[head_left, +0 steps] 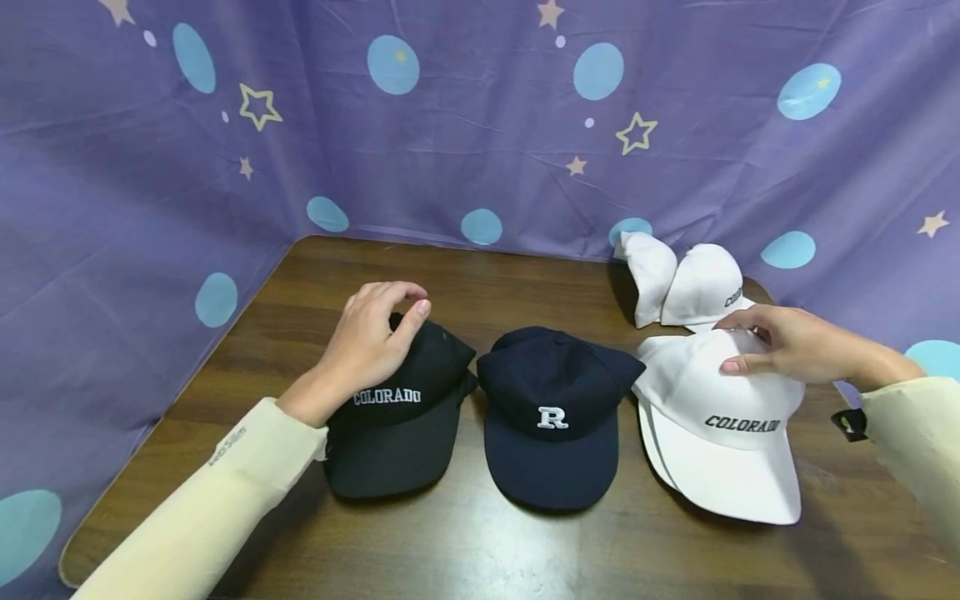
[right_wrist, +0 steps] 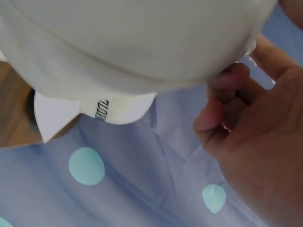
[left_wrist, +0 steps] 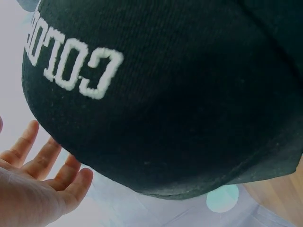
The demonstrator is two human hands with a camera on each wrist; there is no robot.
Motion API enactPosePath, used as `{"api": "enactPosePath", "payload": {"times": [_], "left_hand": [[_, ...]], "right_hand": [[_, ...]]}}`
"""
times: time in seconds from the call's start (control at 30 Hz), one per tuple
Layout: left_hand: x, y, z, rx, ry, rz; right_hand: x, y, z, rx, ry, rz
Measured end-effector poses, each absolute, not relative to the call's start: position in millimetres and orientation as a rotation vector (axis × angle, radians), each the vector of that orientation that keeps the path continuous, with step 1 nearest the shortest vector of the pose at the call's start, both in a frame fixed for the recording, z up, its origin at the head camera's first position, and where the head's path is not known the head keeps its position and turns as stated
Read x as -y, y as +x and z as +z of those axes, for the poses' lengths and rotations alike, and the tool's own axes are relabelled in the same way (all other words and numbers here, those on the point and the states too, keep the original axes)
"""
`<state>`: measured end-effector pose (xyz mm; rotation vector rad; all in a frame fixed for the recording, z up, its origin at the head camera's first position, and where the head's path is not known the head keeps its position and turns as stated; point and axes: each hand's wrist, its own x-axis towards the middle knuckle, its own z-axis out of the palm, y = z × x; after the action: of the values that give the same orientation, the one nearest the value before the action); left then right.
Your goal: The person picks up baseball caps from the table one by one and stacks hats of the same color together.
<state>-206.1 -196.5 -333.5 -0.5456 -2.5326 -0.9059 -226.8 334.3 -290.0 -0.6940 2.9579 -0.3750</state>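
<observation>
In the head view my left hand (head_left: pixel 372 332) hovers at the crown of a black cap (head_left: pixel 405 450) lettered COLORADO. Its fingers (left_wrist: pixel 43 158) look loose and spread beside that cap in the left wrist view, holding nothing. At the right, my right hand (head_left: pixel 787 346) pinches the top of a white COLORADO cap (head_left: pixel 738 467) between thumb and curled fingers. A second white brim shows under this cap's left edge, so two appear stacked. Between the hands lies a navy cap (head_left: pixel 555 471) with a white R.
Behind the stacked pair, another white COLORADO cap (head_left: pixel 701 287) stands beside a white cap-like piece (head_left: pixel 648 271). All rest on a brown wooden table (head_left: pixel 450 279). A purple cloth (head_left: pixel 480 158) with stars and blue ovals hangs around it. A small black object (head_left: pixel 850 425) shows by the right cuff.
</observation>
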Motion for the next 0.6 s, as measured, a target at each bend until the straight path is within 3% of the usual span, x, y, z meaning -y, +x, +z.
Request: {"api": "enactPosePath", "payload": {"times": [0.6], "left_hand": [[206.8,-198.3,-346.9,2.505,-0.545,-0.879]], "right_hand": [[-331.0,-232.3,-329.9,-3.151,-0.971,-0.489]]}}
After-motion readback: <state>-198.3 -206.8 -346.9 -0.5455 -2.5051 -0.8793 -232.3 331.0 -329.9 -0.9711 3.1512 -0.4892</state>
